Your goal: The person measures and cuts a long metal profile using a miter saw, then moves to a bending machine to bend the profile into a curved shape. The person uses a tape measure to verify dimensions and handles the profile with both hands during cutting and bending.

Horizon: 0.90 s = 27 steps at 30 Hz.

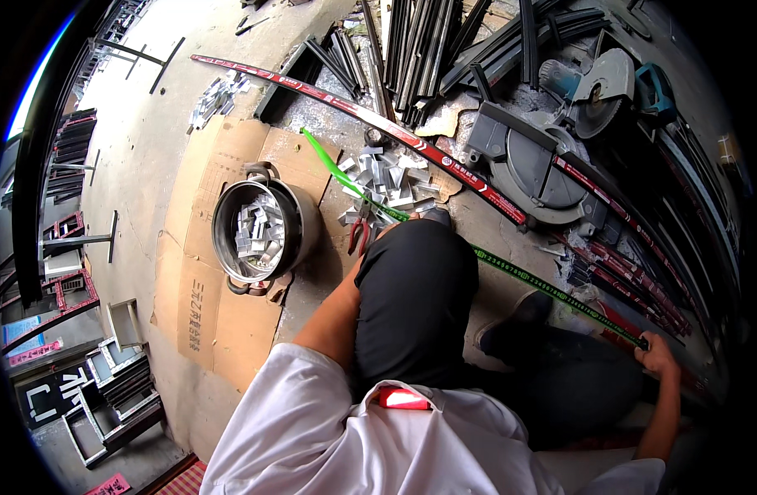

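My right hand (659, 356) is closed on the end of a green tape measure (527, 276), out at the right side. The blade runs left past my raised knee, and its bright green far part rises toward the cardboard. My left hand (384, 232) is mostly hidden behind that knee, beside the tape; its fingers do not show. Red-handled pliers (359, 231) lie next to it. Short silver metal pieces (386, 177) are heaped just beyond. To the left, a steel pot (300, 219) holds more such pieces (259, 231).
A long red-and-black bar (378, 124) stretches across the floor ahead. A mitre saw (539, 169) stands at right, with black metal profiles (419, 58) stacked behind. Flattened cardboard (197, 272) lies beneath the pot. Several frames (110, 404) lie at lower left.
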Available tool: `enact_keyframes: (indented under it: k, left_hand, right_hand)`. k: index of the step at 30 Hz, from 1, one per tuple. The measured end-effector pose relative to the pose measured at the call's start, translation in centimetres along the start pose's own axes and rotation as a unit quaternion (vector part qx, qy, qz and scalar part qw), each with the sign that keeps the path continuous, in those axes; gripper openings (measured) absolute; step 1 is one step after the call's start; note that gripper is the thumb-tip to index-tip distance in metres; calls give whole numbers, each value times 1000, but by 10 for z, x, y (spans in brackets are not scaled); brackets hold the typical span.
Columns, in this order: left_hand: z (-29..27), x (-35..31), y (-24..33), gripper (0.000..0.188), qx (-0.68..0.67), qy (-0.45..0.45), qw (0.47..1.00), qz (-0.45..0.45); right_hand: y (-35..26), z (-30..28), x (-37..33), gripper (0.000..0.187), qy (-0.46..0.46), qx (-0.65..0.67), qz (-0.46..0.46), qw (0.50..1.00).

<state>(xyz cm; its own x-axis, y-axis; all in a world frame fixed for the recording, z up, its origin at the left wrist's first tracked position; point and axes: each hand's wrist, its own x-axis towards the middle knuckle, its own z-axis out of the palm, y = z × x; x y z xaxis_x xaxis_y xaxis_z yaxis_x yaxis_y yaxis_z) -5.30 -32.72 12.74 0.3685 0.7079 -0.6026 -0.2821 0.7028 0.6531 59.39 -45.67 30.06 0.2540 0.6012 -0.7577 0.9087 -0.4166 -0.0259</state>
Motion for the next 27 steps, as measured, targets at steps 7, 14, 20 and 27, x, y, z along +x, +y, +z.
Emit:
enact_keyframes:
  k: [7,14,20,27]
  left_hand:
    - [-9,14,10,49,58,-4,998,1]
    - [-34,35,25,50,-84,124,988,-18]
    - [-85,60,21,38,-90,116,989,0]
    - [-59,64,19,41,-31,75,995,-56]
  right_hand:
    - [-28,5,12,42,-46,-18,33,998]
    - [-85,-4,36,53,-76,-19,17,997]
    - [-103,11,83,48,-114,-20,-17,993]
    - [-122,73,140,38,-164,-7,-93,982]
